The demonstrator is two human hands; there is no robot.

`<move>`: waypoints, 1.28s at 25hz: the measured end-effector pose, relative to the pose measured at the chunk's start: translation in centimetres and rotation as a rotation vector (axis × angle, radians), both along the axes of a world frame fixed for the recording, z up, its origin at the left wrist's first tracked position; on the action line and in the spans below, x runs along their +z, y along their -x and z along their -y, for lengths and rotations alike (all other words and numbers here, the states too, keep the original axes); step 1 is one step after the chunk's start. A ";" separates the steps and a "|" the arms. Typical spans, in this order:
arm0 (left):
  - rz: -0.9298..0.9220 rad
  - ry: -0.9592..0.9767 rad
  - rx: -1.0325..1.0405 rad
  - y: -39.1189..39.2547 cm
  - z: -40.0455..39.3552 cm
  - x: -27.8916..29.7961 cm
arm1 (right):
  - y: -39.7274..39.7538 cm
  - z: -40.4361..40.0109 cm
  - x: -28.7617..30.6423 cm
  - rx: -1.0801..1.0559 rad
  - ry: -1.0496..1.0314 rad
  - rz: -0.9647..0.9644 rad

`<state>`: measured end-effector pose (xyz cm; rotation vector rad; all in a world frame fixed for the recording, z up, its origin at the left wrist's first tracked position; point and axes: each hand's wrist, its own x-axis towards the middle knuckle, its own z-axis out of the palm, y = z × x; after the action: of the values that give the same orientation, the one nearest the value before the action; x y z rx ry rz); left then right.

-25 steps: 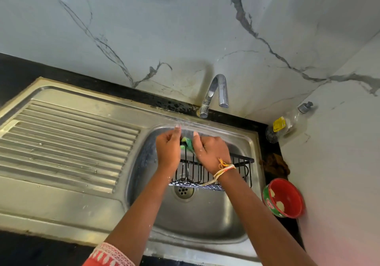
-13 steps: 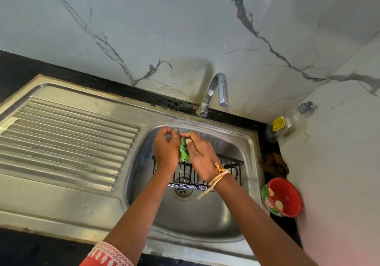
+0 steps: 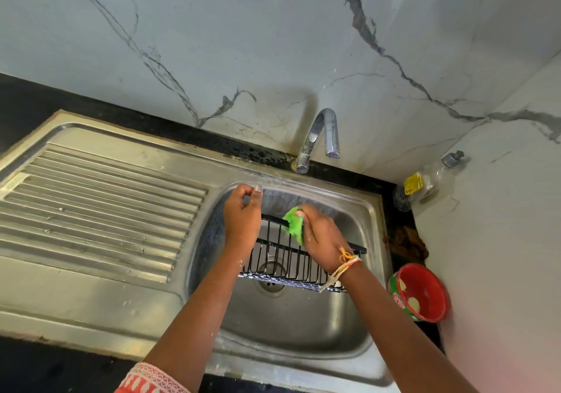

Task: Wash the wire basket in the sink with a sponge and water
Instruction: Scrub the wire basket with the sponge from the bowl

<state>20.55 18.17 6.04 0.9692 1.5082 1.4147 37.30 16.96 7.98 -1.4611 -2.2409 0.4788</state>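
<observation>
I am watching the black wire basket hanging inside the sink, tilted, over the drain. My left hand is sitting at the basket's left end, fingers curled; whether they are gripping the wire I cannot tell, since the hand hides that corner. My right hand is pinching the green sponge in curled fingers and pressing it onto the basket's top rail, just right of the left hand. The basin's back wall is lying close behind both hands, with open steel toward me. The tap is standing above. On the dark surface right of the sink a red bowl is sitting near the wall.
</observation>
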 end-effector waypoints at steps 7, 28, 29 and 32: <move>0.129 0.086 0.083 0.1 0.5 0.3 | 0.4 0.4 0.9 -0.074 0.032 0.118; 0.222 0.097 0.193 0.8 -0.6 0.1 | -5.5 -1.6 0.6 -0.313 -0.103 0.240; 0.200 0.091 0.190 0.1 -0.7 0.1 | -3.4 -1.3 0.6 -0.312 -0.101 0.217; 0.149 0.084 0.178 -2.1 -0.2 0.2 | 4.0 0.5 1.3 -0.113 -0.129 0.131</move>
<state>22.69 18.39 6.27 0.6769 1.5584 1.5001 33.34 16.49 9.28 -1.5809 -2.2275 0.2038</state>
